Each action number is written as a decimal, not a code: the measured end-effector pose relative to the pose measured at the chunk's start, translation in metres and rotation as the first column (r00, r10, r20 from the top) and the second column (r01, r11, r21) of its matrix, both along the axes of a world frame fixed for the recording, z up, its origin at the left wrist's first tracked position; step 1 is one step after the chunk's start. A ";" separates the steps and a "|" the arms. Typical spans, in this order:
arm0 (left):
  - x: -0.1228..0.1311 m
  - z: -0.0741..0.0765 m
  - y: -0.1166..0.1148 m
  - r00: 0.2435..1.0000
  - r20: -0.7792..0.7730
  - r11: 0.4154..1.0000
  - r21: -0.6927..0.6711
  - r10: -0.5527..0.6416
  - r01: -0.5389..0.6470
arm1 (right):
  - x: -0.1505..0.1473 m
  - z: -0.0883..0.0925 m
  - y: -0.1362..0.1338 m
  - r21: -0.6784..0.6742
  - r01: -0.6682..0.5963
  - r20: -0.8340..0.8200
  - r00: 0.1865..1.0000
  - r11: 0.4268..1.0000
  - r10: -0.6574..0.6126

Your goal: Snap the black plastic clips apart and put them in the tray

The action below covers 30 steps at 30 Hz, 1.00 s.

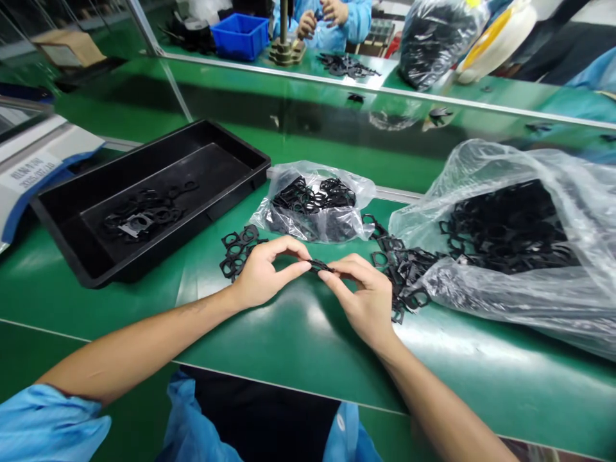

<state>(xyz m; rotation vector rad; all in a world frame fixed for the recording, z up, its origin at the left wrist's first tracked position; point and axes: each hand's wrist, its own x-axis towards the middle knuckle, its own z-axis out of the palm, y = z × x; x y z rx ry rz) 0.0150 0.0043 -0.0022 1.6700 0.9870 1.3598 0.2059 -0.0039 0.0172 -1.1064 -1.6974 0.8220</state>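
Note:
Between my two hands, just above the green table, is a small flat black plastic part [318, 265], seen nearly edge-on. My left hand [269, 269] pinches its left end between thumb and fingers. On its right end my right hand [363, 295] does the same. Beside my left hand lies a small group of black ring-shaped plastic parts [235, 251]. More such loose black parts [407, 263] are heaped just right of my right hand. An open clear bag [315, 199] of black parts stands beyond my hands.
At the left is a black tray [240, 183] with several parts inside. A large clear plastic bag [500, 289] full of black parts covers the right side. Behind a clear partition, a co-worker's hands [320, 18] are near a blue bin [239, 36] and a metal post [283, 29].

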 end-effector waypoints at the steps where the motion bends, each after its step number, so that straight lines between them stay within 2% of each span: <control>1: 0.000 0.000 0.000 1.000 0.007 1.000 -0.006 -0.007 0.007 | 0.000 0.000 0.000 -0.012 0.001 -0.011 1.000 1.000 -0.001; 8: -0.003 0.001 0.000 1.000 -0.012 0.999 -0.028 -0.019 0.019 | -0.001 0.001 -0.003 -0.108 0.000 -0.040 0.999 0.994 -0.005; 12: -0.003 0.002 -0.002 0.998 -0.068 0.999 0.029 -0.018 0.020 | 0.000 0.003 -0.003 -0.143 -0.003 -0.071 0.997 0.990 -0.007; 16: -0.001 0.003 -0.004 0.993 -0.120 0.999 0.051 0.001 0.005 | 0.000 0.005 0.000 -0.285 -0.040 -0.144 0.990 0.958 -0.002; 18: 0.000 0.003 -0.004 0.992 -0.126 0.999 0.040 0.012 -0.007 | 0.000 0.005 0.002 -0.411 -0.083 -0.238 0.971 0.908 -0.019; 20: -0.001 0.003 -0.003 0.989 -0.147 0.997 0.076 0.028 -0.017 | 0.000 0.005 0.006 -0.537 -0.163 -0.356 0.933 0.828 -0.047; 23: -0.004 0.003 -0.001 0.974 -0.222 0.974 0.228 0.047 0.006 | 0.000 0.004 0.010 -0.645 -0.293 -0.489 0.868 0.706 -0.087; 25: -0.005 0.003 -0.001 0.965 -0.257 0.950 0.310 0.046 0.038 | 0.001 0.003 0.011 -0.671 -0.340 -0.513 0.855 0.659 -0.082; 27: -0.005 0.002 -0.001 0.966 -0.253 0.940 0.340 0.050 0.040 | 0.000 0.002 0.011 -0.671 -0.323 -0.473 0.880 0.667 -0.050; 28: -0.004 0.001 -0.001 0.968 -0.243 0.940 0.341 0.058 0.029 | 0.000 0.001 0.010 -0.649 -0.279 -0.431 0.902 0.707 -0.039; 30: -0.004 0.001 0.000 0.973 -0.217 0.945 0.327 0.083 -0.007 | -0.001 0.000 0.008 -0.536 -0.137 -0.324 0.944 0.833 -0.054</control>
